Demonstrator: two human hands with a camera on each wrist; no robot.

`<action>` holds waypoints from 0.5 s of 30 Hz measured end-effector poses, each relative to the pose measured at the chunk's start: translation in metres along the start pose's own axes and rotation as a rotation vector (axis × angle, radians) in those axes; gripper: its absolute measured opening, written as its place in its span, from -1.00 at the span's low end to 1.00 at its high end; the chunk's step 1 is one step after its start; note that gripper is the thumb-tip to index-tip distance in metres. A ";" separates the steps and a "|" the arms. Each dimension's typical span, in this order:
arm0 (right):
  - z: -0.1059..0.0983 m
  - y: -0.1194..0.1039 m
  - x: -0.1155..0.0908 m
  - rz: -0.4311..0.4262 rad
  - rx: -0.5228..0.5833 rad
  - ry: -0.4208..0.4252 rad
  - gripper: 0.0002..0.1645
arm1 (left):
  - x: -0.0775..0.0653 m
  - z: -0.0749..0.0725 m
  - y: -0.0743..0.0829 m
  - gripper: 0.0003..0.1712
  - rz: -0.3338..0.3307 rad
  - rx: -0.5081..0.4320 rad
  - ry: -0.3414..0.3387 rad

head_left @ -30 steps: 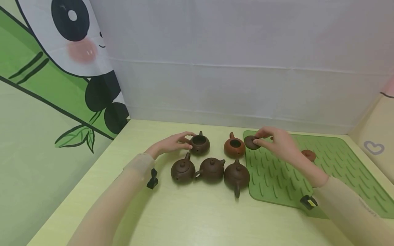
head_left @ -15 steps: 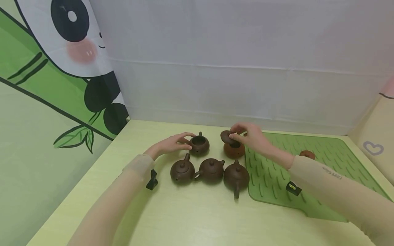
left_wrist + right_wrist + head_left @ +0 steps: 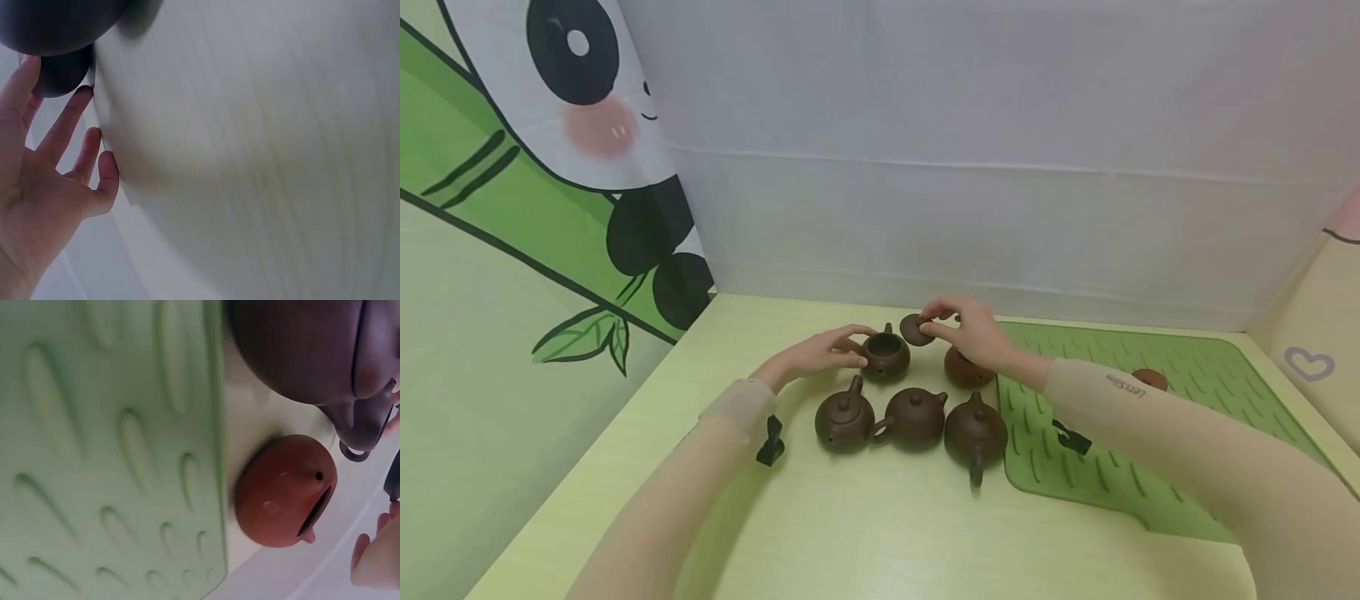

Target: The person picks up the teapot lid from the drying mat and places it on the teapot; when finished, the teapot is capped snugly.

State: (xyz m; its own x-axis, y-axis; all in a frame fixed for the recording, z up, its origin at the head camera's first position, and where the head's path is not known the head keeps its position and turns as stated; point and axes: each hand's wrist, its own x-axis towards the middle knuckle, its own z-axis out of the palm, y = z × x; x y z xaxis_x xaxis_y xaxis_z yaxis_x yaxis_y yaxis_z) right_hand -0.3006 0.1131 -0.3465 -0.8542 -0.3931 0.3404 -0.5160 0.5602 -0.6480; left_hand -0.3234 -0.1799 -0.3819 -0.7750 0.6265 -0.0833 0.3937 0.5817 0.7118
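My left hand (image 3: 822, 353) holds the lidless dark brown teapot (image 3: 887, 367) by its left side, thumb and index finger set around the body. In the left wrist view the remaining fingers (image 3: 90, 147) spread loosely by the table. A dark brown teapot lid (image 3: 914, 330) is pinched by its knob in my right hand (image 3: 973, 333). It hangs tilted in the air just right of that teapot's opening. Beneath my right wrist stands a reddish-brown teapot (image 3: 964, 372), its opening hidden in the head view; the right wrist view shows the reddish teapot (image 3: 281, 494) uncovered.
Three lidded dark teapots, a left one (image 3: 845, 423), a middle one (image 3: 916, 421) and a right one (image 3: 976, 437), stand in a front row. On the right lies a green ridged mat (image 3: 1075, 467) bearing a reddish lid (image 3: 1152, 379). A white curtain (image 3: 880, 225) closes the back.
My right hand has carried the dark lid leftward from over the mat, past the reddish teapot, to beside the open dark teapot. The left hand has stayed in place.
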 end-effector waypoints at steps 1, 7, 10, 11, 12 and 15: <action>0.003 -0.001 0.003 -0.010 -0.001 0.000 -0.79 | 0.000 0.000 -0.001 -0.33 0.003 -0.002 0.000; 0.018 -0.009 0.020 -0.031 -0.015 -0.010 -0.79 | 0.000 0.000 -0.002 -0.33 0.014 0.001 -0.011; 0.024 -0.013 0.025 -0.033 -0.046 -0.012 -0.79 | 0.000 -0.001 -0.001 -0.30 0.004 -0.001 -0.013; 0.025 -0.015 0.026 -0.031 -0.057 -0.014 -0.79 | -0.001 -0.001 -0.001 -0.29 0.000 -0.006 -0.014; 0.027 -0.016 0.027 -0.034 -0.074 -0.014 -0.79 | -0.001 -0.001 -0.001 -0.29 -0.008 -0.007 -0.013; 0.031 -0.019 0.031 -0.029 -0.133 -0.017 -0.79 | -0.002 -0.002 0.000 -0.27 -0.025 -0.008 -0.007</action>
State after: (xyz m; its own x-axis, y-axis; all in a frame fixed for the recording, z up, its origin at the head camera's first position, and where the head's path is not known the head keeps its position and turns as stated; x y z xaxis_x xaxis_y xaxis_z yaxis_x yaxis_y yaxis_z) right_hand -0.3150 0.0677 -0.3442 -0.8380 -0.4225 0.3453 -0.5456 0.6393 -0.5419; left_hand -0.3225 -0.1822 -0.3804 -0.7811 0.6153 -0.1065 0.3698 0.5932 0.7151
